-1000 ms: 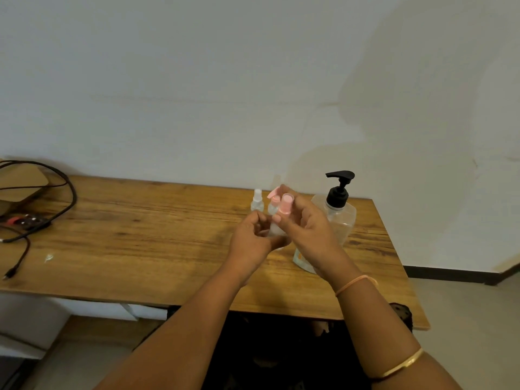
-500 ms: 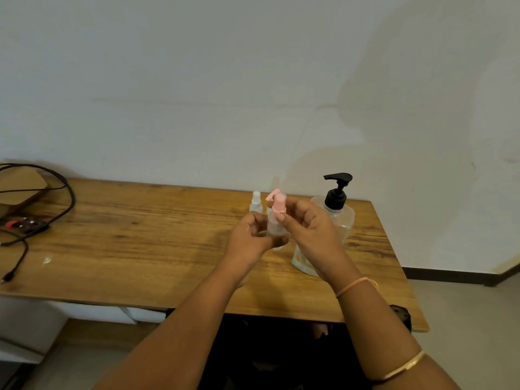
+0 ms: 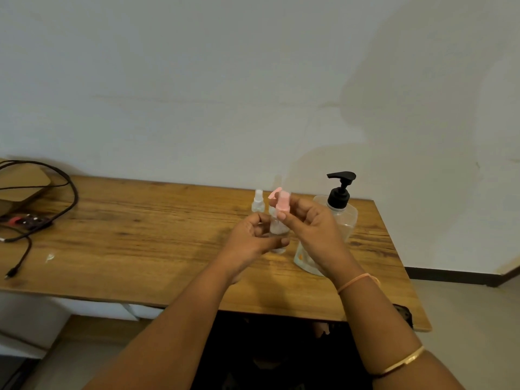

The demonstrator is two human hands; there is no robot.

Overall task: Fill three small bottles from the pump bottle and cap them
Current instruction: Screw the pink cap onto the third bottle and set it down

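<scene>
- While the L hand grips the small bottle round its body, prob. to steady it, it stands upright, neck up, long axis vertical; can't tell if it rests on the table.
- R hand pinches the pink cap at the neck. Looks like capping.
- Behind: second small bottle, upright.
- Farthest: pump bottle, spout pointing L.

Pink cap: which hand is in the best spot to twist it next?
Probably the right hand: its fingertips pinch the pink cap, while the left hand grips the small bottle below, steadying it.
</scene>
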